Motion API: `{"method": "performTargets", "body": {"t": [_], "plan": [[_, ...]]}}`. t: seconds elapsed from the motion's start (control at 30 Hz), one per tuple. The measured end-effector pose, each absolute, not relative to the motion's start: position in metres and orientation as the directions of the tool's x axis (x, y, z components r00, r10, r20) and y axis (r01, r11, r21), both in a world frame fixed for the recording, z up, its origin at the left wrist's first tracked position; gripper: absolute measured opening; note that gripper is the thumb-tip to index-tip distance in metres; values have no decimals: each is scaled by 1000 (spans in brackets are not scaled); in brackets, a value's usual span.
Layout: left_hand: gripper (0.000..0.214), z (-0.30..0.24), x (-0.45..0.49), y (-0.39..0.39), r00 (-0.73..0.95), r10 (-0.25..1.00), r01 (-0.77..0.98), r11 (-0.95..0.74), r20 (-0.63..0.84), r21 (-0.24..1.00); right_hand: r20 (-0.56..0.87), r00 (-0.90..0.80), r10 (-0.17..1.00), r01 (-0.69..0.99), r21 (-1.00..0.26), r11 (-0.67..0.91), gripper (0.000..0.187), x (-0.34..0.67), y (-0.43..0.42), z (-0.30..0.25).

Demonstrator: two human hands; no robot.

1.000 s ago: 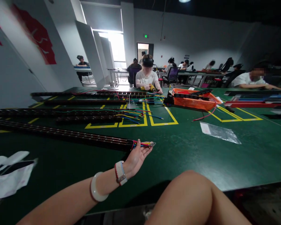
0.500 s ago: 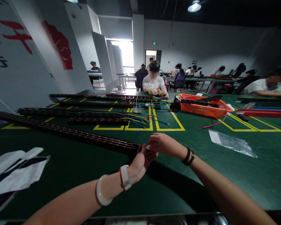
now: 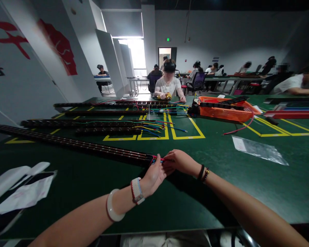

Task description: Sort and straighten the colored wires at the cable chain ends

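Note:
A long dark strip point(image 3: 92, 145) with copper-coloured lines along it lies slantwise across the table, its near end at my hands. Short red and blue wires point(image 3: 152, 160) come out of that end. My left hand point(image 3: 154, 174) is closed around these wires from below, thumb on top. From the right, my right hand point(image 3: 183, 162) meets its fingertips, pinching a red wire point(image 3: 162, 160). The tips of the wires are hidden between my fingers.
More dark strips point(image 3: 105, 131) with coloured wires lie beyond. An orange basket point(image 3: 221, 114) stands back right, near a clear plastic bag point(image 3: 260, 151). White papers point(image 3: 25, 192) lie at the left. Across the green table point(image 3: 221, 192), a person point(image 3: 168, 82) holds a yellow tool point(image 3: 168, 97).
My right hand has come down with its fingers closed at the left fingertips, and a red wire now shows there. The person opposite has shifted the yellow tool.

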State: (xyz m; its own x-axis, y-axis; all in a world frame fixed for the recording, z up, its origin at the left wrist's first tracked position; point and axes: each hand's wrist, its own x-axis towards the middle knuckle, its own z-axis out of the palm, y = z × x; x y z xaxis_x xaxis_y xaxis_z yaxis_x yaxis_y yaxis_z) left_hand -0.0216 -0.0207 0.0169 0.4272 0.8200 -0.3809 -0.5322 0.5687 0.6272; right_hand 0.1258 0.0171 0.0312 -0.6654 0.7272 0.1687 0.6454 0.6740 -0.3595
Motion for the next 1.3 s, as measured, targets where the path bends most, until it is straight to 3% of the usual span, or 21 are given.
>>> {"method": "performTargets", "body": {"t": [0.13, 0.27, 0.33, 0.53, 0.63, 0.83, 1.07, 1.3], "plan": [[51, 17, -24, -19, 535, 749, -441, 643, -392, 626, 94, -655, 750, 621, -500, 604, 31, 131, 26, 26], [49, 15, -23, -18, 529, 760, -469, 633, -378, 616, 82, -670, 738, 618, -489, 616, 36, 131, 28, 26], [47, 14, -22, -19, 513, 776, -499, 617, -366, 608, 125, -674, 728, 643, -385, 662, 34, 129, 25, 28], [35, 10, -19, -22, 381, 846, -616, 533, -372, 580, 158, -746, 647, 665, 122, 737, 15, 122, 11, 32], [29, 10, -18, -22, 367, 850, -639, 526, -378, 561, 163, -774, 612, 633, 229, 739, 18, 121, 7, 27], [23, 7, -18, -23, 310, 886, -666, 461, -345, 586, 217, -769, 601, 637, 327, 698, 25, 117, 1, 21], [24, 11, -17, -24, 280, 903, -656, 428, -326, 622, 247, -857, 452, 510, 287, 811, 27, 134, 10, 36], [29, 11, -17, -23, 310, 899, -635, 438, -309, 637, 254, -773, 581, 613, 64, 788, 26, 142, 15, 43]]}}
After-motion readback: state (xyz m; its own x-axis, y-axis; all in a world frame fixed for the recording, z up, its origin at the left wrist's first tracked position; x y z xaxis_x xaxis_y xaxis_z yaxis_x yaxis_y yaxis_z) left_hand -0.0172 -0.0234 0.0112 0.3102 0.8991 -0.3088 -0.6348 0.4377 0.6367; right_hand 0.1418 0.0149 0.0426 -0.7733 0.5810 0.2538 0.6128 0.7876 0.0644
